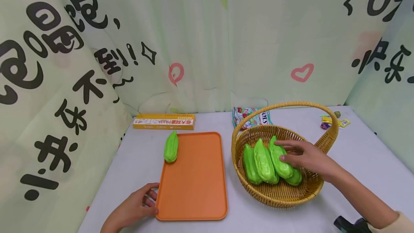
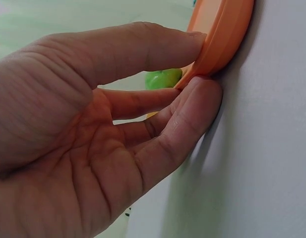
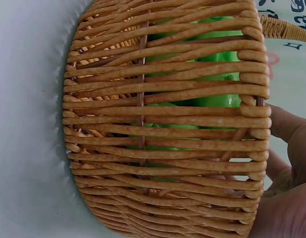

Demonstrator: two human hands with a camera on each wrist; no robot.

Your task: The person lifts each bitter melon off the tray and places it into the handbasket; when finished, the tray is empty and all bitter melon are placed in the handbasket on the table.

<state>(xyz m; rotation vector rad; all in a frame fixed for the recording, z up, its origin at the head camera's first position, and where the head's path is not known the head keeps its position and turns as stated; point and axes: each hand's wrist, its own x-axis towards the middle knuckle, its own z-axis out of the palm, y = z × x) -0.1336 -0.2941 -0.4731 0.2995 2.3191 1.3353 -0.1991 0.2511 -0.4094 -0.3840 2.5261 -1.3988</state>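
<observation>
Nearest the camera, the left hand (image 1: 134,209) pinches the near left corner of the orange tray (image 1: 194,190), thumb above the rim and fingers below, apparently to keep it from sliding on the table (image 1: 136,161). One green gourd (image 1: 171,146) lies at the tray's far left edge. To the right, the right hand (image 1: 305,157) reaches into the wicker basket (image 1: 281,195), fingers loosely spread over the rightmost gourds (image 1: 280,159); no firm hold shows there yet.
</observation>
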